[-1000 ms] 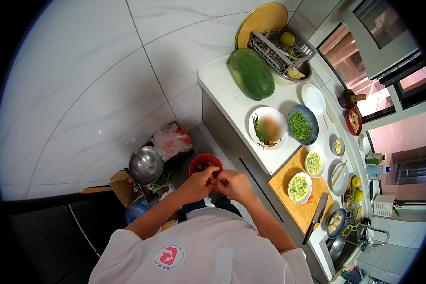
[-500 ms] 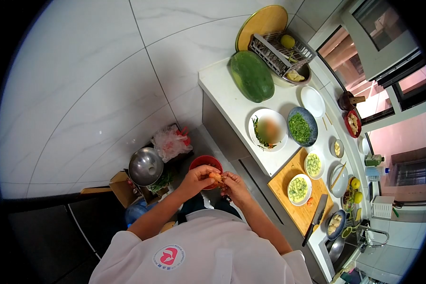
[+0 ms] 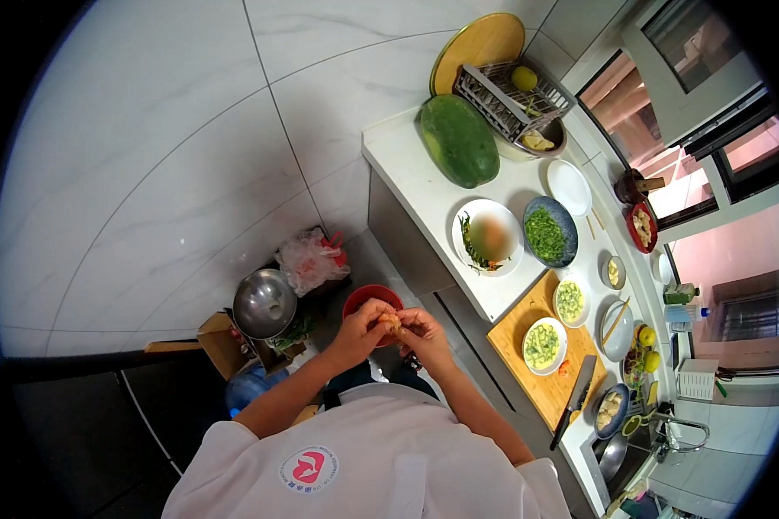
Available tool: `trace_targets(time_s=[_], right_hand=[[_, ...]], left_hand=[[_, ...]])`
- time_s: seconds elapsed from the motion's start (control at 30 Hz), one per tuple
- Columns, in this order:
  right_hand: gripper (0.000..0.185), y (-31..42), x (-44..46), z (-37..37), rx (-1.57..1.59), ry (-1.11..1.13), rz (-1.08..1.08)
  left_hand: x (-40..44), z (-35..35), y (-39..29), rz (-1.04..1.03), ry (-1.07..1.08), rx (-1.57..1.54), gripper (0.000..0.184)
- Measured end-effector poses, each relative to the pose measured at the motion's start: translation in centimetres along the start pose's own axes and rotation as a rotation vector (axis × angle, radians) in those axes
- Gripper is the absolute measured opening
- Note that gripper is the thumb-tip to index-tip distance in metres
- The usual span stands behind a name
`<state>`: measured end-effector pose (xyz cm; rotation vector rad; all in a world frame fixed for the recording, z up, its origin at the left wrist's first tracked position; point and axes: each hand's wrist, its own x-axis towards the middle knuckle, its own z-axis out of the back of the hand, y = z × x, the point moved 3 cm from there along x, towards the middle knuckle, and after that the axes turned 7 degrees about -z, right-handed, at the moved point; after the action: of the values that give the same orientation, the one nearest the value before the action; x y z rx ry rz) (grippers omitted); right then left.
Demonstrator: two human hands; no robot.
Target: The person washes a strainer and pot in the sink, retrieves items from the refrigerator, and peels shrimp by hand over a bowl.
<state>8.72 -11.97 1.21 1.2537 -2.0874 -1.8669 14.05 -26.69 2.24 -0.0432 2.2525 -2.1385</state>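
My left hand (image 3: 361,336) pinches a small orange piece that looks like a shrimp (image 3: 389,323). On its other side, the fingers of my right hand (image 3: 427,336) close on the same shrimp, so both hands meet fingertip to fingertip. Much of the shrimp is covered by the fingers. Beneath and just beyond the hands stands a red bin (image 3: 355,298), partly hidden by them. A small dark item (image 3: 413,361) shows below my right hand; I cannot make out what it is.
At right, a white counter (image 3: 398,151) carries a watermelon (image 3: 460,141), a blue bowl of chopped greens (image 3: 548,232) and a partly blurred plate (image 3: 467,216). A knife (image 3: 577,394) lies on the cutting board (image 3: 528,394) beside two bowls. A steel bowl (image 3: 264,303) stands left.
My right hand has come slightly closer to my left, and the shrimp is more enclosed by the fingers. The counter and its dishes look the same apart from a slight view shift.
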Motion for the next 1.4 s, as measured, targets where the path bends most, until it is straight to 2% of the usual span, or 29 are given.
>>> trace_targets(time_s=[0.07, 0.13, 0.3, 0.37, 0.47, 0.57, 0.63, 0.67, 0.87, 0.9, 1.03, 1.17, 1.23, 1.27, 1.3, 1.33, 1.37, 1.4], right_hand=[[0.019, -0.1, 0.0, 0.2, 0.009, -0.037, 0.021], [0.016, -0.1, 0.0, 0.2, 0.005, -0.052, 0.033], [0.009, 0.2, -0.2, -0.2, -0.026, -0.106, 0.027], [0.008, 0.3, -0.2, -0.6, 0.106, -0.07, 0.029], [0.007, -0.5, -0.1, -0.4, 0.157, -0.042, -0.009], [0.006, -1.3, 0.0, -0.2, 0.222, -0.051, -0.011], [0.007, -1.6, -0.3, -0.2, 0.293, -0.026, -0.037], [0.007, -1.7, -0.4, -0.3, 0.364, 0.0, -0.06], [0.002, -1.5, -0.3, -0.2, 0.306, -0.04, -0.096], [0.002, -1.4, -0.4, -0.1, 0.307, -0.041, -0.095], [0.006, -1.2, -0.5, 0.2, 0.428, -0.015, -0.121], [0.006, -2.0, -0.5, 0.9, 0.636, 0.061, -0.186], [0.004, -2.4, -0.5, 1.1, 0.675, 0.046, -0.198], [0.003, -2.5, -0.5, 1.2, 0.716, 0.028, -0.205], [0.003, -2.8, -0.3, 1.5, 0.715, 0.031, -0.21], [0.005, -3.5, 0.0, 2.0, 0.517, 0.002, -0.23], [0.006, -4.3, 0.5, 2.4, 0.319, -0.027, -0.247], [0.006, -5.3, 1.0, 2.6, 0.319, -0.024, -0.249]], left_hand=[[0.0, -0.1, -0.4, -0.042, -0.01, 0.048, 0.021], [-0.1, -0.4, -1.5, -0.055, 0.021, 0.237, 0.02], [-0.7, -1.2, -1.6, 0.028, 0.059, 0.162, 0.024], [-0.8, -1.3, -1.4, 0.032, 0.058, 0.188, 0.026], [-0.9, -1.5, -0.9, 0.02, 0.03, 0.191, 0.028], [-0.9, -1.6, 0.0, -0.043, -0.086, 0.216, 0.023], [-1.0, -1.4, 1.9, 0.067, -0.168, -0.119, 0.021], [-1.0, -1.4, 1.8, 0.068, -0.169, -0.12, 0.021], [-1.1, -1.1, 0.0, 0.089, -0.114, 0.058, 0.024], [-1.1, -1.0, 0.3, 0.026, -0.132, 0.153, 0.023], [-1.5, -0.7, 1.1, -0.09, -0.167, 0.346, 0.021], [-2.0, 0.0, 0.4, -0.085, -0.16, 0.33, 0.02], [-2.4, 0.8, 2.0, 0.055, -0.16, 0.204, 0.019], [-2.6, 1.3, 3.1, 0.059, -0.163, 0.203, 0.019], [-2.7, 1.7, 4.5, 0.116, -0.154, 0.029, 0.02], [-3.0, 1.9, 5.6, 0.173, -0.144, -0.146, 0.022], [-3.0, 1.9, 5.4, 0.176, -0.147, -0.145, 0.022], [-3.0, 2.0, 5.1, 0.232, -0.183, -0.256, 0.023]])
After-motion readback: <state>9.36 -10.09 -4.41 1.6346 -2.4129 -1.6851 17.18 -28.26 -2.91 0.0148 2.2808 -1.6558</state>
